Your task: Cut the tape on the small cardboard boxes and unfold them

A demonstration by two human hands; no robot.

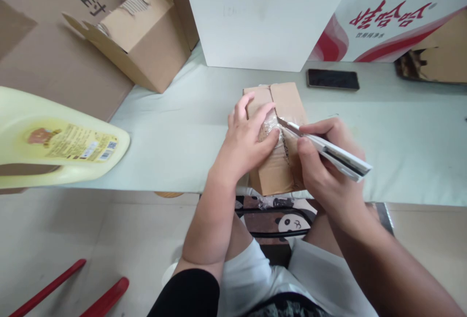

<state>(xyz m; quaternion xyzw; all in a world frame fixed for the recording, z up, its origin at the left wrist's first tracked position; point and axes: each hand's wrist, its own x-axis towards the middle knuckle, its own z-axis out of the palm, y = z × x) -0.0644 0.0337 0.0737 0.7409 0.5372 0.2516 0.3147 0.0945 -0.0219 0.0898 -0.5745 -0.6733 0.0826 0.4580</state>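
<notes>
A small brown cardboard box [277, 176] lies near the table's front edge, with crumpled clear tape [269, 125] along its top seam. Across the left part of the box rests my left hand [250, 132], fingers spread and thumb on the tape. In my right hand [328, 161] is a white utility knife [339, 156], gripped between thumb and fingers. Its extended blade tip touches the seam just beyond my left thumb.
A phone [332, 79] lies behind the box to the right. White cartons [262, 20] and brown cardboard boxes [156, 49] line the back. A large yellow jug [73, 142] is at the left. The pale table cover [175, 147] ends just in front of the small box.
</notes>
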